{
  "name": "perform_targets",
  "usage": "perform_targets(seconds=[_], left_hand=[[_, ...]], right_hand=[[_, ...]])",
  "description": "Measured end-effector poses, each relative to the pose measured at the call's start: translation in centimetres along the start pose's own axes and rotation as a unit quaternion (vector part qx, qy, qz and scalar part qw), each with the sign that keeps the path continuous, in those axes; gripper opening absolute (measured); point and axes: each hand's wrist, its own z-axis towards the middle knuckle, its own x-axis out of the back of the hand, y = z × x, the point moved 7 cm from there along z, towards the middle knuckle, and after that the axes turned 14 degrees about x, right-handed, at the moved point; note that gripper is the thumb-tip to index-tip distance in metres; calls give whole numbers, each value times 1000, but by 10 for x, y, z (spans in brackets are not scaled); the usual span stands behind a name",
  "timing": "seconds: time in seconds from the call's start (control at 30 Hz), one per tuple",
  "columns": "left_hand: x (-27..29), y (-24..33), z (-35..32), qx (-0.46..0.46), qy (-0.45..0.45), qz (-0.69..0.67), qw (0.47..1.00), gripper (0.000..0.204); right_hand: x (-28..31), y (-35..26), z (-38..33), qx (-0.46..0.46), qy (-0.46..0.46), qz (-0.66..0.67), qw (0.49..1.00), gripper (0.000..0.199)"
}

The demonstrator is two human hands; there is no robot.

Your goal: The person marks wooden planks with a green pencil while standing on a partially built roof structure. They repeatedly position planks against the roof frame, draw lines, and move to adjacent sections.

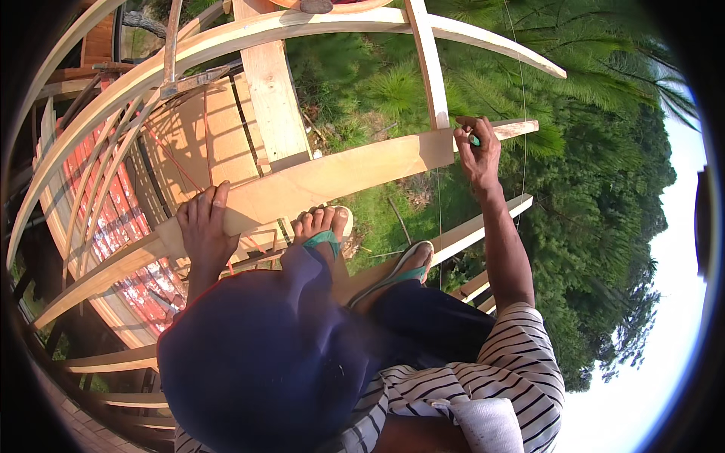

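Observation:
A thin, curved flat board [325,177] lies along a curved wooden rafter [98,281], whose pale right end shows beyond it. My left hand [208,230] grips the board near its left end, fingers laid over its width. At the other end my right hand [479,151] is closed around a small green-ended stick [474,140], like a pen; most of it is hidden in the fingers. That hand is beside the board's right end, near an upright-looking timber strip [430,72].
My feet in green-strapped flip-flops [323,240] stand on timber above grass. A hammer [198,81] rests by another curved rafter [332,23]. A thin string [522,106] crosses at right. Red weathered sheeting [124,226] and plywood panels [200,132] are at left; a wide plank [273,98] lies beyond.

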Motion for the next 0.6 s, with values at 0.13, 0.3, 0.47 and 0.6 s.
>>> perform_targets(seconds=[0.13, 0.3, 0.47, 0.6], left_hand=[[13, -5, -15, 42, -1, 0, 999, 63], [6, -17, -1, 30, 23, -17, 999, 77], [7, -21, -30, 62, -14, -30, 998, 80], [64, -46, -42, 100, -39, 19, 994, 91]], right_hand=[[-28, -45, -15, 139, -148, -86, 975, 75], [-46, -45, -13, 108, -186, -114, 970, 101], [-49, -63, -19, 180, -192, -91, 960, 91], [-45, -106, -13, 206, -186, -76, 958, 95]])
